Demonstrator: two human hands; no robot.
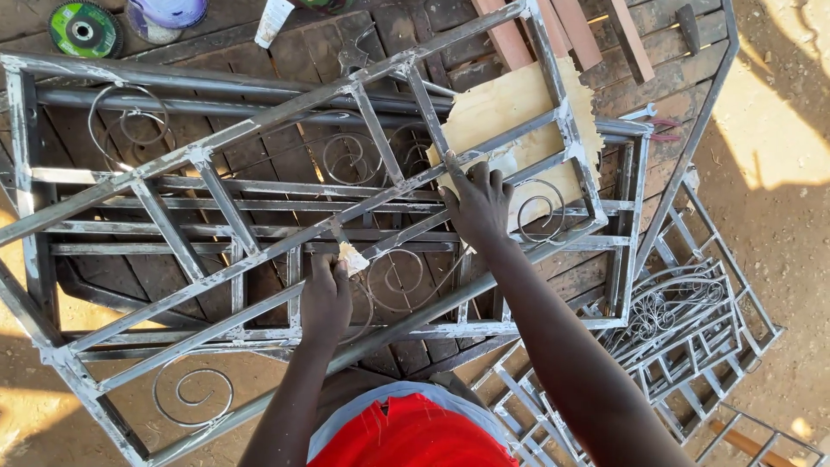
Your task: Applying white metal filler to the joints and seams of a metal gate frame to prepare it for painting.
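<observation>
A grey metal grille frame (pixel 259 130) with scroll shapes lies tilted on a wooden workbench, patched with pale filler at its joints. My left hand (pixel 326 298) grips a small wad of pale filler (pixel 352 259) against a diagonal bar near the frame's middle. My right hand (pixel 478 204) presses down on a crossing bar beside a plywood sheet (pixel 501 108) smeared with pale paste; whether it holds a tool is hidden. My red shirt (pixel 415 432) shows at the bottom.
A green grinding disc (pixel 83 28) and a purple-white container (pixel 164 15) sit at the top left. Wooden slats (pixel 571 30) lie at the top. More metal grilles (pixel 683 329) are stacked on the dirt ground at the right.
</observation>
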